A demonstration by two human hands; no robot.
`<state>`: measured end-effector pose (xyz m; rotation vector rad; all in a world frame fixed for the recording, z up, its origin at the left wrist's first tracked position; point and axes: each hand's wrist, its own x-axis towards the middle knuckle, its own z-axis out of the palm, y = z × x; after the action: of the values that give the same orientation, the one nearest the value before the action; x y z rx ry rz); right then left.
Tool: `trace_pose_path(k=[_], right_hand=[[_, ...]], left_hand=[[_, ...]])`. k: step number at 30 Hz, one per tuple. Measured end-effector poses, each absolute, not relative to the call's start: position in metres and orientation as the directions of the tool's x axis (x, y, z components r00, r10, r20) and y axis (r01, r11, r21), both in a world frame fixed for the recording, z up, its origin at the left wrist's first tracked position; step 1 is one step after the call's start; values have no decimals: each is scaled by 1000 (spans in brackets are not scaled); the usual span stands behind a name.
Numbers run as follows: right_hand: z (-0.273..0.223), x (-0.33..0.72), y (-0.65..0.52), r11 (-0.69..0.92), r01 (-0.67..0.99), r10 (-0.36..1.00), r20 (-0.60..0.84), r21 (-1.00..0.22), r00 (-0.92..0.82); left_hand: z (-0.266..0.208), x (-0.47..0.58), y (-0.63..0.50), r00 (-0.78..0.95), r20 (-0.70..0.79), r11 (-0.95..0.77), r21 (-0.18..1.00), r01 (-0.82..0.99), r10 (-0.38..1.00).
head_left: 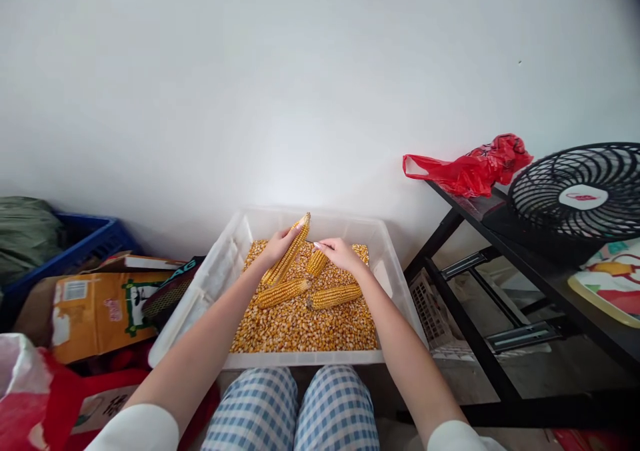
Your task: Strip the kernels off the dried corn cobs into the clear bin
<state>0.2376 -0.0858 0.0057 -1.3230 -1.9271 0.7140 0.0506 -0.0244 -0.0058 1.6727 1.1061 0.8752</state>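
Observation:
My left hand (281,244) is wrapped round a yellow corn cob (291,254), tilted with its pale tip pointing up and away. To its right, my right hand (340,253) is closed in a pinch on a thin dark tool; only a short piece shows, pointing at the held cob, and its kind cannot be made out. Below the hands lie more cobs: one at the left (283,293), one at the right (334,296) and one partly behind my right hand (317,263). They rest on loose corn kernels (305,331) in a translucent plastic bin (395,284).
At the right stands a black table frame (475,304) with a red plastic bag (475,171) and a black fan (583,194). Cardboard boxes (100,311), a blue crate (95,241) and a red bag (65,397) are at the left. A white wall (320,91) rises behind the bin.

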Motion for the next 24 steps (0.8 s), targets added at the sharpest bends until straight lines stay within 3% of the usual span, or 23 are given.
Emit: trace_pose_path(k=[10, 18, 24], right_hand=[[13, 232, -95, 379, 598, 925, 274, -706, -264], [-2, 209, -99, 345, 697, 920, 372, -628, -121], [-6, 213, -95, 364, 624, 928, 322, -691, -185]], left_hand=[[0, 52, -28, 323, 144, -242, 927, 287, 935], [1, 51, -30, 261, 226, -318, 860, 399, 938], [3, 47, -35, 334, 204, -347, 822, 452, 920]])
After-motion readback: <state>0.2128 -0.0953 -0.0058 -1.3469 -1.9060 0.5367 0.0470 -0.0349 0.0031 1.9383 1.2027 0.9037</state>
